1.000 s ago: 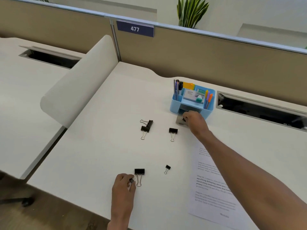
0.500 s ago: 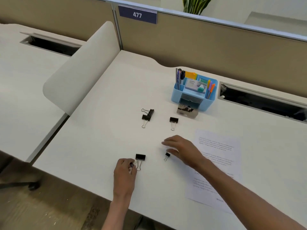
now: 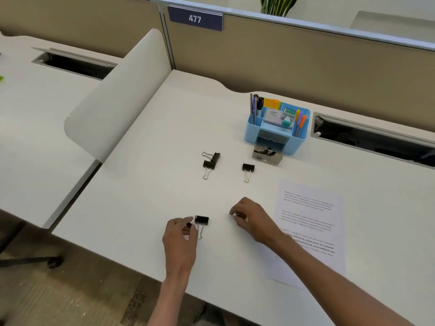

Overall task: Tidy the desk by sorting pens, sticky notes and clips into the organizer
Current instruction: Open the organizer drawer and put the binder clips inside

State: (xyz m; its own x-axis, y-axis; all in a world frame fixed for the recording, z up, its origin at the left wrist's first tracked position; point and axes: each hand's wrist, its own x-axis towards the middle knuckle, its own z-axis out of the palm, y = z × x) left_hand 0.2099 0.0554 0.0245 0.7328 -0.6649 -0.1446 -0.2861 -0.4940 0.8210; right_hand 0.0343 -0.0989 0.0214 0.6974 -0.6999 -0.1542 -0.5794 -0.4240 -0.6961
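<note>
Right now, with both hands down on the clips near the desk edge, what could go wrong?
1. The right hand covers the small clip; whether the pinch is firm cannot be seen, so it may drop on the way.
2. The clip tray stands pulled out of the blue organizer; a reaching hand might knock it.
3. The right forearm crosses the printed sheet and could drag it.

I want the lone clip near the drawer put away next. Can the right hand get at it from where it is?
Probably yes. The right hand is on the desk, fingers curled around something small, and only bare desk lies between it and the lone binder clip. It would likely have to free its fingers first.
</note>
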